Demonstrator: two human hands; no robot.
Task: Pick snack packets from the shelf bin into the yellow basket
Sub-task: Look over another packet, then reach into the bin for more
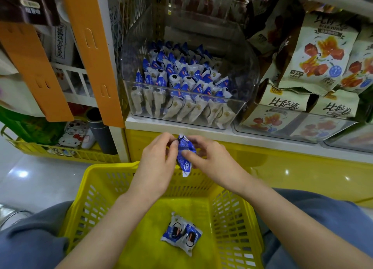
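Both hands are meeting just over the far rim of the yellow basket (96,180), which is sitting across the person's grey-blue trouser legs (30,244). The left hand (159,157) is pinching the upper end of a blue-and-white snack packet (184,153) with curled fingers. The right hand (212,159) is gripping the same packet from the right, its thumb lying across the front. The packet is hanging upright between them, its lower tip dipping past the basket's far wall.

Two more packets (181,233) are lying together on the basket floor, near the middle.

Beyond the hands, the clear shelf bin (238,52) is standing on a white shelf edge (153,125) and is holding rows of matching packets (181,77), crowded toward its near wall. Under the shelf, a glossy yellow base panel (292,167) is running off to the right and catching spots of light.

To the right of the bin, cream bags (314,52) printed with red and orange pictures are leaning in further clear bins. On the left, two orange strips (90,46) are hanging down in front of a white rack. Below them, a yellow crate (66,152) is sitting on the floor (40,178) with a cartoon-cat item (70,140) and a dark cylinder (101,131) inside. The floor is pale, polished tile, reflecting ceiling lights.
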